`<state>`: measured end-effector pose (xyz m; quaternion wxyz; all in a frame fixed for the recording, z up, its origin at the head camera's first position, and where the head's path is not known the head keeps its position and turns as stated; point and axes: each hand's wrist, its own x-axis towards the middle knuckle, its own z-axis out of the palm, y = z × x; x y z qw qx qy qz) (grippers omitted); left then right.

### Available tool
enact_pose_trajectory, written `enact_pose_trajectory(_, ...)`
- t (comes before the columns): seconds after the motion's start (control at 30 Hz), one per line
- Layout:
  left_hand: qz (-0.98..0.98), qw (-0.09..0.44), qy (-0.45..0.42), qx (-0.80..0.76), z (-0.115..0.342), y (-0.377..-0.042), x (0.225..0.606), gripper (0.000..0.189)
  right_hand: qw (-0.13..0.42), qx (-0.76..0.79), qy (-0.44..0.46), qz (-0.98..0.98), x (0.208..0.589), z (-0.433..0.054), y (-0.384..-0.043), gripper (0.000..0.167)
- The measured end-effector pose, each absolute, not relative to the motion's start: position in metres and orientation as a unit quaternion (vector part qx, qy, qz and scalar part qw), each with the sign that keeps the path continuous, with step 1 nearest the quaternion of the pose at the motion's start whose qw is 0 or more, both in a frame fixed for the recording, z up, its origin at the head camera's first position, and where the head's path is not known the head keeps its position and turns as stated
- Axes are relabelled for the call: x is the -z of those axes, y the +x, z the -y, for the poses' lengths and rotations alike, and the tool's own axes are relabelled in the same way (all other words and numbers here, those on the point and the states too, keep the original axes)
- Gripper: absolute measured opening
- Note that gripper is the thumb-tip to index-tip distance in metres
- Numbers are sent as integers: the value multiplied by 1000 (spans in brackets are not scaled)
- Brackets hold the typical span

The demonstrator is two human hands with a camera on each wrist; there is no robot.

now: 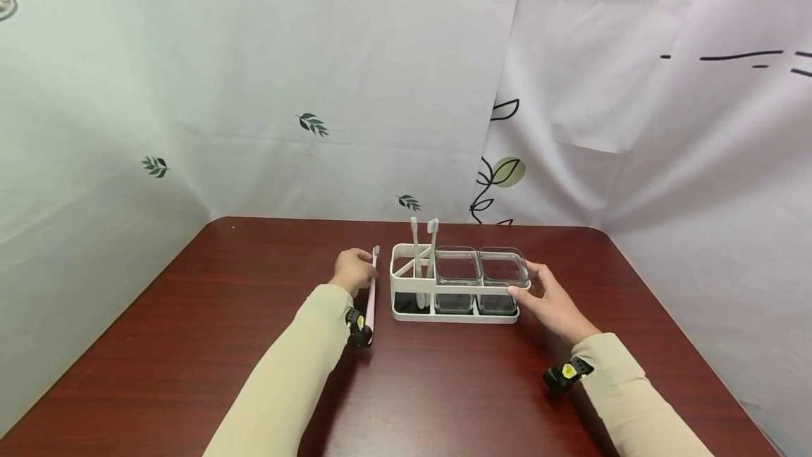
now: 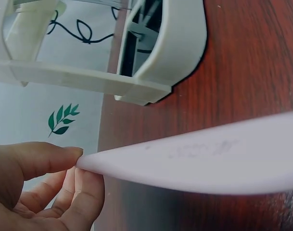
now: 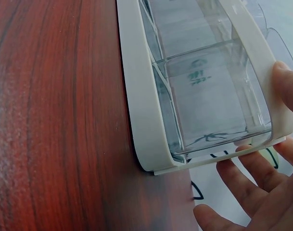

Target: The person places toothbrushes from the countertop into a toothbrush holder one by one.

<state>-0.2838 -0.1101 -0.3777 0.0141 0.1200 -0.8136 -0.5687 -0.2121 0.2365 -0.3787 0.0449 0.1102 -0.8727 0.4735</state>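
Note:
My left hand point(image 1: 353, 271) pinches a pink toothbrush point(image 1: 371, 305) between thumb and fingers. In the left wrist view its broad handle point(image 2: 199, 161) points away from the fingertips over the table. The brush head rises past the hand, just left of a white toothbrush holder point(image 1: 469, 318). At the holder's right end, my right hand point(image 1: 552, 305) grips the upper rail, thumb on the front and fingers around the end. Two white toothbrushes, one point(image 1: 415, 245) beside the other point(image 1: 433, 228), stand in the holder's left section. A clear cup point(image 1: 458, 266) and another clear cup point(image 1: 503, 268) fill its other sections.
The holder stands on a dark red wood-grain table point(image 1: 209, 344). White cloth point(image 1: 380, 55) printed with leaves hangs behind the table's back edge and along both sides. Each wrist wears a small black camera, the left one point(image 1: 359, 328) close to the toothbrush handle.

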Motion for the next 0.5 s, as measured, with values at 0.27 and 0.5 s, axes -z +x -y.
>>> enact_pose_trajectory(0.27, 771, 2, 136, 623, 117, -282, 372, 36, 41, -475, 108, 872, 379, -236, -211, 66)
enact_pose_trajectory(0.5, 763, 0, 112, 637, 123, -277, 363, 37, 39, -480, 107, 870, 379, -236, -212, 65)
